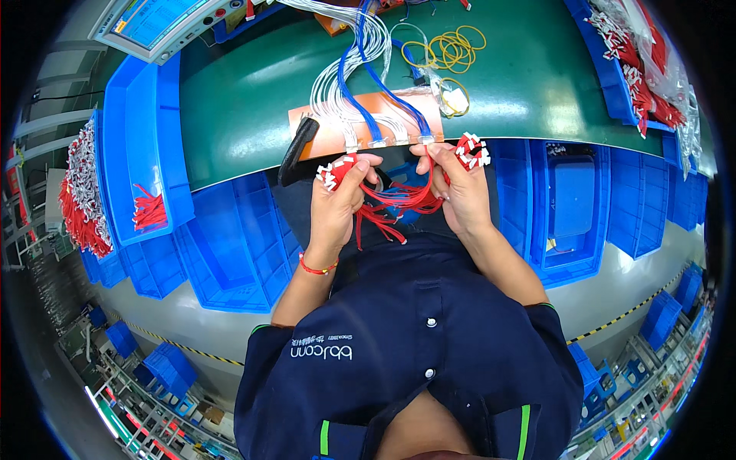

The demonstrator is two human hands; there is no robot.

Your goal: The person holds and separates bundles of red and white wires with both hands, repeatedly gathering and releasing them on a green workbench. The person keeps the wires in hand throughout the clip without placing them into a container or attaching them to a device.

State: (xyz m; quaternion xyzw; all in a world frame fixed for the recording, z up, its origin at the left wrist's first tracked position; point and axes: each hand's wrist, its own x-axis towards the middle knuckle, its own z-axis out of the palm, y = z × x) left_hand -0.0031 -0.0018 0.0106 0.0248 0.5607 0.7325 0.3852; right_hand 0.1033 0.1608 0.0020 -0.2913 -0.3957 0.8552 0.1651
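Observation:
My left hand (pixel 336 201) is closed round a bundle of red wires with white plug ends (pixel 332 173). My right hand (pixel 464 193) grips a second such bundle, its white connectors (pixel 471 150) fanned out above the fist. Between the hands the red wires (pixel 406 198) sag in a loop, and some loose ends hang lower. Fingertips of both hands are at the front edge of a copper-coloured board (pixel 310 123). Small white sockets (pixel 378 142) line that edge, fed by blue cables (pixel 399 103) and white cables (pixel 326 88). Whether a plug touches a socket cannot be made out.
A green work table (pixel 253 92) carries the board, yellow rings (pixel 452 50) and a tester with a screen (pixel 153 27). Blue bins with red harnesses stand left (pixel 157 180) and right (pixel 613 84). A black strap-like piece (pixel 295 153) sticks out at the board's left edge.

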